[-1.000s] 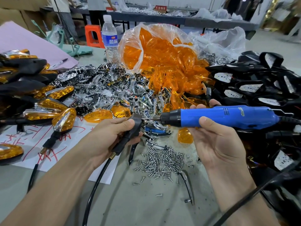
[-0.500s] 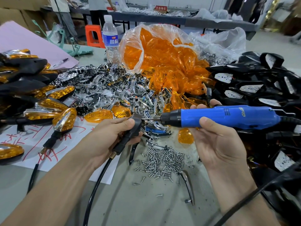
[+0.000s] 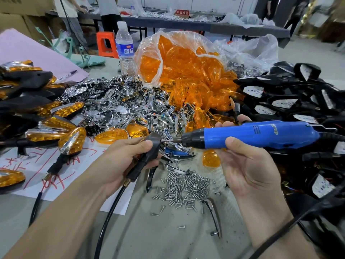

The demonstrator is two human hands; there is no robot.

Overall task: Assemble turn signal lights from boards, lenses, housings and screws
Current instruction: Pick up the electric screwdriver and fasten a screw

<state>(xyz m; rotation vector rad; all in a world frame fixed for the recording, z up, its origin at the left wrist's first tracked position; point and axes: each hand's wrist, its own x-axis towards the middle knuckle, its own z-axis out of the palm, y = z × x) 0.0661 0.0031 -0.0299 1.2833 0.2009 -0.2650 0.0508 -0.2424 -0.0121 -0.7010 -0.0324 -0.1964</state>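
Left hand (image 3: 119, 161): gripped black light (image 3: 150, 151) by stem, cable trailing toward near edge. Right hand (image 3: 244, 165): curled round blue driver (image 3: 261, 134), held level, bit tip at light's head. Both sat above screws (image 3: 186, 186), mid-table. Hemmed by chrome heap (image 3: 115, 105) and lens bag (image 3: 186, 71) behind, amber lights (image 3: 71, 141) left, housings (image 3: 276, 82) right. Grey table (image 3: 158, 238) showed between forearms, toward near edge.
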